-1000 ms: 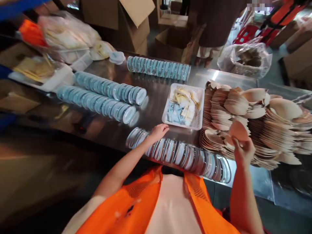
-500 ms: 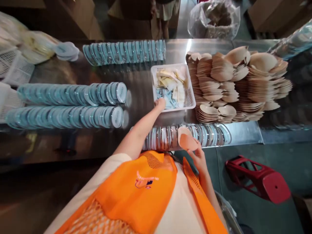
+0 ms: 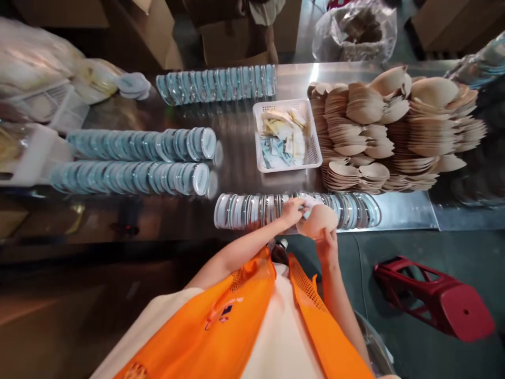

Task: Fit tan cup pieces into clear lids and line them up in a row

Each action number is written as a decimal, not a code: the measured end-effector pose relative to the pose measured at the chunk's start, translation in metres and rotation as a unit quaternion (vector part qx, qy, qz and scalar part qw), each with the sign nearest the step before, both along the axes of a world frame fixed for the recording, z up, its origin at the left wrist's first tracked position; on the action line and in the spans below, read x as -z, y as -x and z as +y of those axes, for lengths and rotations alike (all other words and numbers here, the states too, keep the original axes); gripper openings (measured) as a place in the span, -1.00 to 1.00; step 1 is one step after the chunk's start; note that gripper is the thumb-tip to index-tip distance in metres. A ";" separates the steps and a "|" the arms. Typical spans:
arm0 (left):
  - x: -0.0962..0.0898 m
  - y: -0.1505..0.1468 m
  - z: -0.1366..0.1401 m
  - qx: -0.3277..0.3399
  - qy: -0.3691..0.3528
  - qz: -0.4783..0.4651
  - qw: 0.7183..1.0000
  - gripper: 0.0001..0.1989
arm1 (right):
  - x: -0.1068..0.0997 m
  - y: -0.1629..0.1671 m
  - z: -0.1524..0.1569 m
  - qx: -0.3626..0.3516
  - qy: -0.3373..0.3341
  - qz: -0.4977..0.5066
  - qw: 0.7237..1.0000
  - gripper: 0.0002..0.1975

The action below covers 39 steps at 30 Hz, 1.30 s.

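Observation:
My right hand (image 3: pixel 326 246) grips a beige bowl-shaped shell (image 3: pixel 319 221) by its near edge, over the front row of clear round containers (image 3: pixel 256 210). Close beside the shell's left edge, my left hand (image 3: pixel 292 212) is closed on a small blue-and-white sachet (image 3: pixel 305 212), partly hidden by the fingers and the shell. A white perforated basket (image 3: pixel 290 169) stands beyond my hands, with blue-and-white and yellowish sachets (image 3: pixel 284 134) lying in it. Many more beige shells (image 3: pixel 366 134) are stacked on their sides to the right of the basket.
Rows of blue-labelled round containers (image 3: pixel 138 176) lie to the left, another row (image 3: pixel 216 84) at the far edge. White baskets and bags (image 3: pixel 35 58) crowd the left end. A red stool (image 3: pixel 434 297) is on the floor at right. Across the metal table stands a person (image 3: pixel 264 13).
My left hand has drawn back from the basket to the shell, bringing a sachet. The right hand has turned and raised the shell slightly. The view has shifted a little.

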State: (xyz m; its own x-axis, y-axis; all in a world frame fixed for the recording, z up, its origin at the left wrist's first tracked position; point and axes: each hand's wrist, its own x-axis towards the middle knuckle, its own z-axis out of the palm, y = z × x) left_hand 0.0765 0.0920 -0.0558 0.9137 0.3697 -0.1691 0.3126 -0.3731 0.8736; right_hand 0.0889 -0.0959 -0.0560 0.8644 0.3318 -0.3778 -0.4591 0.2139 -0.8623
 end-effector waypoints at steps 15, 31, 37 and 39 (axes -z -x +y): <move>-0.005 0.221 0.097 0.176 -0.046 -0.007 0.983 -0.33 | 0.004 0.100 -0.008 -0.196 0.218 0.053 0.955 -0.23; 0.038 0.185 0.252 0.297 -0.216 0.145 0.919 0.30 | 0.022 0.165 0.286 -0.298 0.561 -0.384 0.670 -0.27; 0.034 0.184 0.256 0.298 -0.187 0.149 0.924 0.37 | 0.060 0.171 0.228 -0.217 0.495 -0.452 0.710 -0.37; 0.033 0.185 0.255 0.301 -0.183 0.146 0.924 0.37 | 0.066 0.175 0.218 -0.191 0.520 -0.437 0.709 -0.39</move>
State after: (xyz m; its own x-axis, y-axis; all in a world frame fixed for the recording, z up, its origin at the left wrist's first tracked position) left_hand -0.1088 0.3468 -0.0889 0.9074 -0.1099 -0.4056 0.1545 -0.8103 0.5653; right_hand -0.0860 0.1217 -0.1224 0.8411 0.5398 0.0334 0.4939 -0.7414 -0.4543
